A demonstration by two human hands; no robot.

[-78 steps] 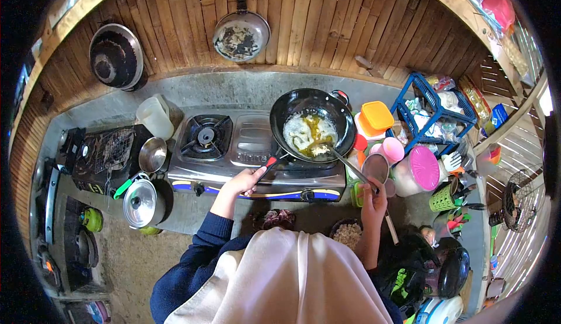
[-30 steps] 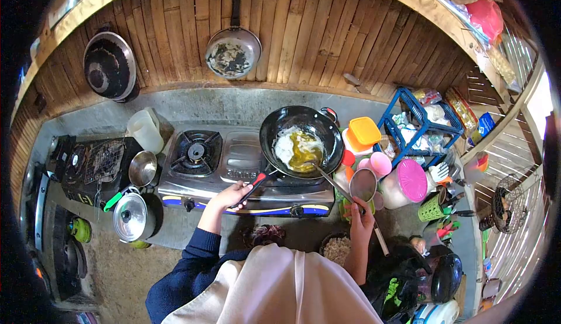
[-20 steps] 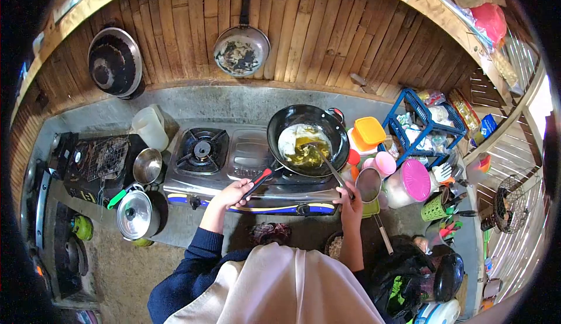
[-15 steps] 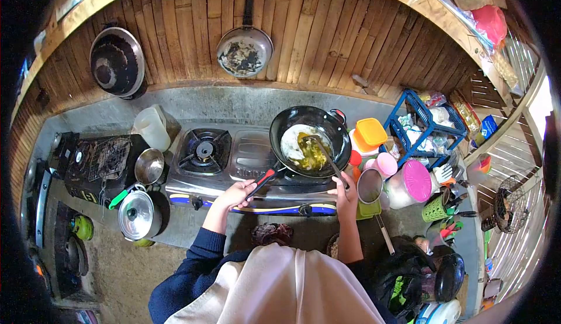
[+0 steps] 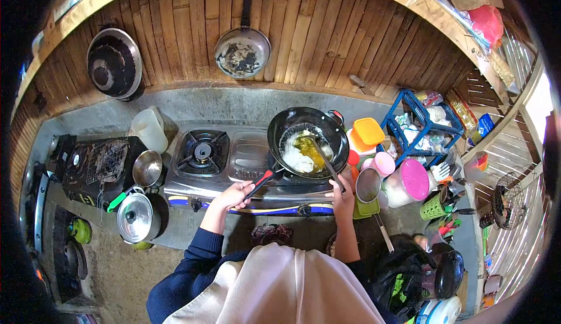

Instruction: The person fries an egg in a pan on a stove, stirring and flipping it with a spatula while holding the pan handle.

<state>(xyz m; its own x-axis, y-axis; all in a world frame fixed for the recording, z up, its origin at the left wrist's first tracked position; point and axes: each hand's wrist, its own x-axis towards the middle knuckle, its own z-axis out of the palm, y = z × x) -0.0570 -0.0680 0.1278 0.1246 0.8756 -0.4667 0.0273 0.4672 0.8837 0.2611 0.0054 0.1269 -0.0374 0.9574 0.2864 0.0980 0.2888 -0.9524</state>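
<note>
My left hand (image 5: 235, 196) is closed around the red-and-black handle of a dark wok (image 5: 336, 142) on the stove's right burner. Inside the wok lies a frying egg (image 5: 301, 158), its foamy white spread around a yellow-green middle with shiny liquid. A long-handled spatula (image 5: 325, 159) slants into the pan, gripped near its upper end by my right hand (image 5: 342, 189). The spatula's head is in the food and hard to make out.
To the left is the unlit-looking second burner (image 5: 203, 152). A lidded pot (image 5: 136, 217) and a saucepan (image 5: 147, 168) stand beyond it. At right are a strainer (image 5: 369, 185), a pink-lidded container (image 5: 414, 180) and a blue rack (image 5: 418, 126).
The egg's white has shifted and spread toward the near left of the wok, around the yellow part. The spatula has moved slightly; both hands keep their grips.
</note>
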